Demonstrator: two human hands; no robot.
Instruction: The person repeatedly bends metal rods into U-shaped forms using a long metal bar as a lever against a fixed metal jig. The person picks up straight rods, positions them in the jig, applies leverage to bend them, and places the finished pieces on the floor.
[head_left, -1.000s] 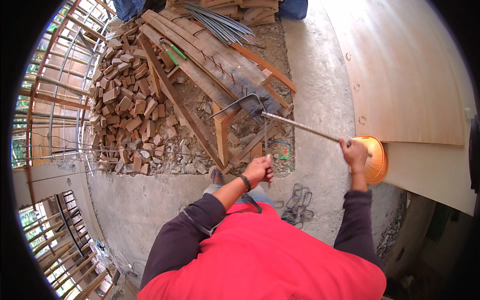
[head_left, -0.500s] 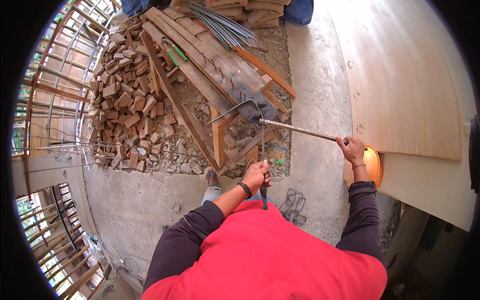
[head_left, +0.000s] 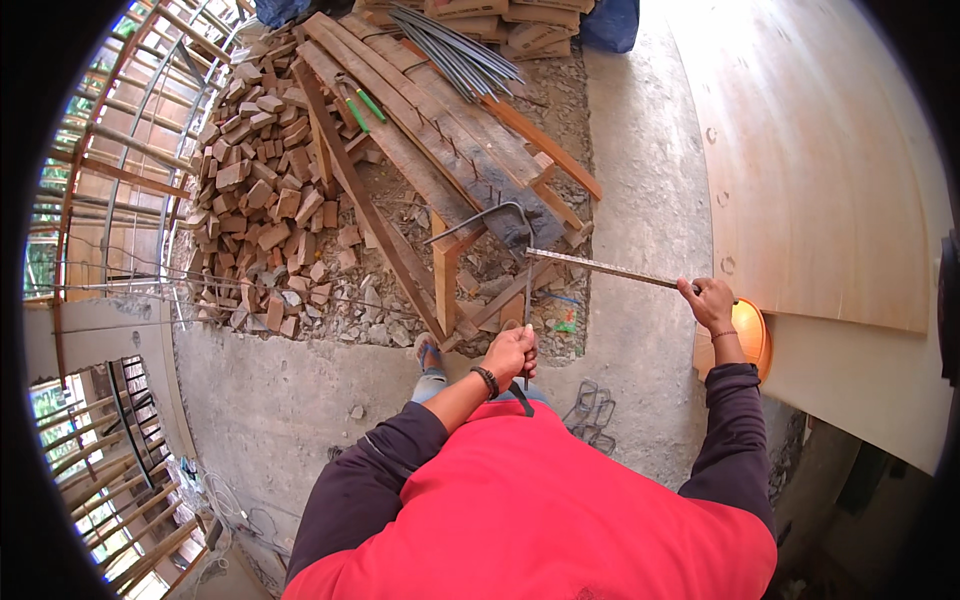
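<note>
My left hand (head_left: 510, 352) is closed round a thin steel rod (head_left: 528, 290), which runs from my waist up to the near end of a plank bench (head_left: 430, 130). A dark strap-like piece (head_left: 521, 399) hangs below that fist. Out to the right, my right hand (head_left: 712, 303) grips the end of a long ribbed steel bar (head_left: 610, 268). The bar's far end meets the rod at the bench edge. Beside this meeting point, a bent dark metal rod (head_left: 480, 218) lies on the bench. Several short pegs (head_left: 450, 145) stick up from the planks.
Broken bricks (head_left: 265, 200) are heaped left of the bench. Grey rods (head_left: 455, 50) and green-handled cutters (head_left: 365, 108) lie on it. Stacked sacks (head_left: 540, 25) stand behind. Bent wire loops (head_left: 590, 410) rest on the concrete floor. An orange helmet (head_left: 750, 340) sits beside plywood sheets (head_left: 810, 180).
The scene has shifted slightly rightward in the picture. The dark strap-like piece below my left hand hangs at a different angle. Both hands keep their grips and have barely moved.
</note>
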